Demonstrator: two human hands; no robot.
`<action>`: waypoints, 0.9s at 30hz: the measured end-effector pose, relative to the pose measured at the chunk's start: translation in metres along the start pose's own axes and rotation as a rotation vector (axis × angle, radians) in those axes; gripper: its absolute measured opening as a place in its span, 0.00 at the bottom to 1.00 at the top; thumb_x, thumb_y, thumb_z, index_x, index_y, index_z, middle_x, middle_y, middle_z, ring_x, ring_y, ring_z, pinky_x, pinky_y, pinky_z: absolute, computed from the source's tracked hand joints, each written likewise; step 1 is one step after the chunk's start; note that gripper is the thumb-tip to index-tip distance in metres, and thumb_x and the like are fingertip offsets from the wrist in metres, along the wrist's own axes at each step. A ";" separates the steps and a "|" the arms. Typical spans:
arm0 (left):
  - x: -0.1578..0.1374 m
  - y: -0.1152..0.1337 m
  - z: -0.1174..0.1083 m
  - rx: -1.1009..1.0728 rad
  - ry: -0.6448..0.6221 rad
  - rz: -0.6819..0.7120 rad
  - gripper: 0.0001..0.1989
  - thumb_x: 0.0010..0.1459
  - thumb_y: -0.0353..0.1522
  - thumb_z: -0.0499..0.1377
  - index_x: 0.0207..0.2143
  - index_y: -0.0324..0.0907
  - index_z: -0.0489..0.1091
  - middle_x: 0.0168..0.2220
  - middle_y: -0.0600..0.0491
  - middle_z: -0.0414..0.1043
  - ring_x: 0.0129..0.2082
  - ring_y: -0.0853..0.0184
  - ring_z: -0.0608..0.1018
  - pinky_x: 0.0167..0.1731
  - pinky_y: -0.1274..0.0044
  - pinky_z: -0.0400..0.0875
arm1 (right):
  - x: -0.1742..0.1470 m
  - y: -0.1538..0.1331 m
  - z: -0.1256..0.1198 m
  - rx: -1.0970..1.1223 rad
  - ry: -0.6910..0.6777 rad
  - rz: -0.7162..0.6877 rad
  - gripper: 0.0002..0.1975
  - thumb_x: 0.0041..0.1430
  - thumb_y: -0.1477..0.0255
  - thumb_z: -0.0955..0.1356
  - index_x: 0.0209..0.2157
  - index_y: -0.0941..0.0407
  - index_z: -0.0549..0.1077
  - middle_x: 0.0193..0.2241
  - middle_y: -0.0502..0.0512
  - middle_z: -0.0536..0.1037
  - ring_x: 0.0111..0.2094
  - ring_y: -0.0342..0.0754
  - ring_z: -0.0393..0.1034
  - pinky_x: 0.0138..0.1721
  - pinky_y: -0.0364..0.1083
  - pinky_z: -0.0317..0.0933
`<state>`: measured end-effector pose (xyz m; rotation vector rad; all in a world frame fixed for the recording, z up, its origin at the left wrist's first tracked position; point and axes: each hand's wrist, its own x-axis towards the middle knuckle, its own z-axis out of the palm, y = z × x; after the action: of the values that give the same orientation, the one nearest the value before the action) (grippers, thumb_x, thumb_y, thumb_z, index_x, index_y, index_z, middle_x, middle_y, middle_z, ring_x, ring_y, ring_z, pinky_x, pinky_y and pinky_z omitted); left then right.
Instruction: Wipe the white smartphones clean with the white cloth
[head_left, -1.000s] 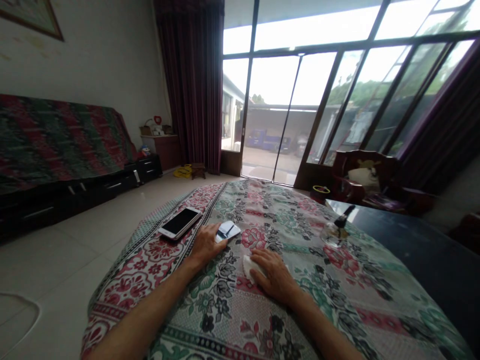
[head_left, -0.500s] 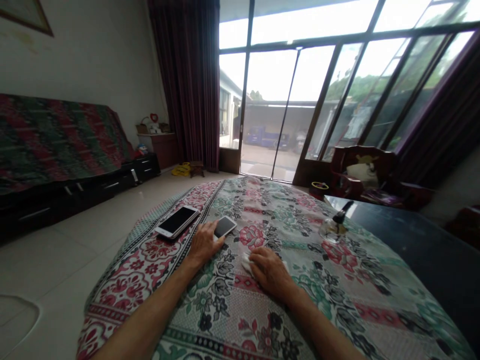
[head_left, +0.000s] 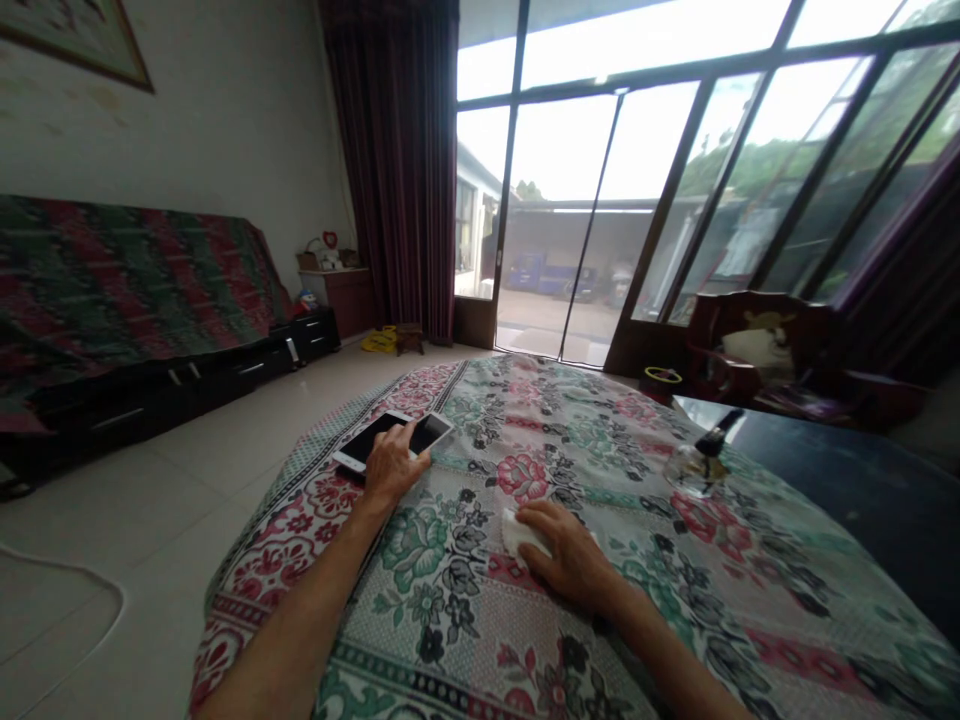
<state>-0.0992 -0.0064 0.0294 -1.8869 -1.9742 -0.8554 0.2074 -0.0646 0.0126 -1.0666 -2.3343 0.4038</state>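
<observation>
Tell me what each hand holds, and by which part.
Left hand: smaller white-framed rectangular phone, by its left end. Right hand lies over crumpled white cloth; grip cannot be told.

Floral-covered table point(head_left: 555, 650): phone point(head_left: 364, 443), white cloth point(head_left: 515, 534), clear bottle point(head_left: 691, 474); second phone point(head_left: 435, 430) perhaps resting.

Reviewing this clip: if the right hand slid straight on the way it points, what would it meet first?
Past the white cloth under the right hand, probably the phone at the left hand, or that hand's thumb; the exact line is hard to judge.
</observation>
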 end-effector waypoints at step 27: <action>-0.009 0.015 0.025 0.155 -0.518 0.017 0.35 0.47 0.59 0.53 0.53 0.51 0.66 0.46 0.47 0.77 0.45 0.52 0.77 0.45 0.64 0.66 | 0.007 -0.009 -0.023 -0.109 0.062 0.144 0.11 0.61 0.73 0.63 0.42 0.54 0.74 0.37 0.52 0.76 0.38 0.44 0.68 0.41 0.41 0.59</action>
<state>-0.0792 0.0004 0.0080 -2.1821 -2.2167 -0.2014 0.2117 -0.0638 0.0380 -1.2860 -2.2542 0.2946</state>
